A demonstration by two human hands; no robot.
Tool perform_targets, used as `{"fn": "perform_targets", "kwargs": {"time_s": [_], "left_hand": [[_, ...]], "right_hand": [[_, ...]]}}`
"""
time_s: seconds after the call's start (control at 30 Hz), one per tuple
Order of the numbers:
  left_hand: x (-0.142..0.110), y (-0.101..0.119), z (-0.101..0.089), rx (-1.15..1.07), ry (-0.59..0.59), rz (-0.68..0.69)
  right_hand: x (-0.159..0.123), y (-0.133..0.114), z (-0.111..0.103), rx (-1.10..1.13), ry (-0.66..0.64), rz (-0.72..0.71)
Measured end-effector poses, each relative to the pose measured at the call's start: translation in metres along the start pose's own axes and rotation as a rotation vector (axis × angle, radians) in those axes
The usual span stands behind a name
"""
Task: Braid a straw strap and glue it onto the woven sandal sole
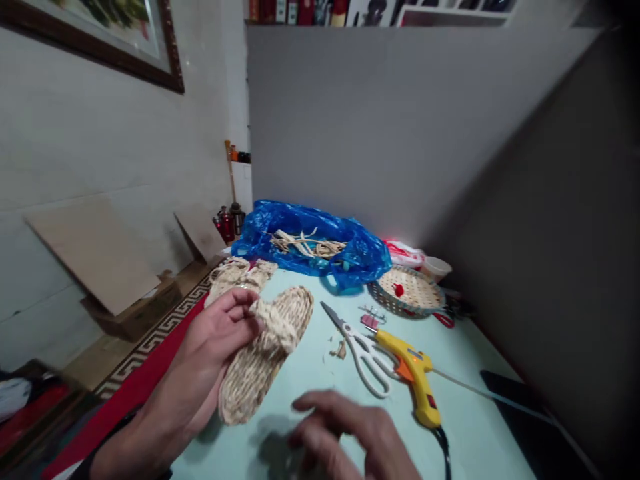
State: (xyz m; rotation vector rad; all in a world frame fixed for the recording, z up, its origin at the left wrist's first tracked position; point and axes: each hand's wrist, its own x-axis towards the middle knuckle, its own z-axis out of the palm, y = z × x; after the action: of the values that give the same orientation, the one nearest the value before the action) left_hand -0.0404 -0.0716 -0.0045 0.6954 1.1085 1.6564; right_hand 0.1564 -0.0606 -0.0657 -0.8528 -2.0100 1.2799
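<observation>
My left hand (213, 353) is closed on a woven straw slipper (250, 383), pinching its braided strap (275, 327) between thumb and fingers. The sole is tilted over the table, its toe end pointing away from me. My right hand (357, 430) hovers low over the table near the front, slightly blurred. Its index finger stretches out and no object shows in it. White-handled scissors (370, 360) lie half open to the right of the slipper. Beside them rests a yellow glue gun (413, 373) with an orange trigger. Another straw slipper (235, 277) lies behind my left hand.
A blue plastic bag (313, 233) with straw strands (315, 247) stands at the back of the pale green table (295, 393). To its right are a woven basket (410, 293) and a white cup (436, 268). Straw scraps (341, 350) lie by the scissors; a dark flat object (530, 413) is far right.
</observation>
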Motion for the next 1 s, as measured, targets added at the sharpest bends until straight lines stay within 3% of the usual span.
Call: {"fn": "perform_targets", "kwargs": {"time_s": [0.1,0.17,0.27,0.47,0.63,0.73,0.93,1.0], "left_hand": [[-0.001,-0.008,0.011,0.205,-0.142,-0.009],[0.002,-0.013,0.019,0.405,-0.261,0.033],[0.007,-0.021,0.031,0.664,-0.413,0.105],[0.005,-0.042,0.052,0.97,-0.404,0.219],[0.003,-0.055,0.059,1.002,-0.393,0.307],[0.004,-0.062,0.058,1.037,-0.381,0.341],[0.009,-0.069,0.052,1.082,-0.547,0.437],[0.011,-0.068,0.049,1.086,-0.624,0.454]], "right_hand": [[0.002,-0.02,-0.046,0.197,0.21,0.206],[0.001,-0.025,-0.068,0.298,0.221,0.208],[-0.003,-0.019,-0.082,0.369,0.136,0.192],[-0.014,0.002,-0.082,-0.038,0.101,0.179],[-0.011,0.015,-0.079,-0.225,0.205,-0.169],[-0.009,0.019,-0.078,-0.349,0.193,-0.378],[-0.012,0.018,-0.079,-0.285,0.029,-0.269],[-0.012,0.019,-0.078,-0.247,0.046,-0.282]]}}
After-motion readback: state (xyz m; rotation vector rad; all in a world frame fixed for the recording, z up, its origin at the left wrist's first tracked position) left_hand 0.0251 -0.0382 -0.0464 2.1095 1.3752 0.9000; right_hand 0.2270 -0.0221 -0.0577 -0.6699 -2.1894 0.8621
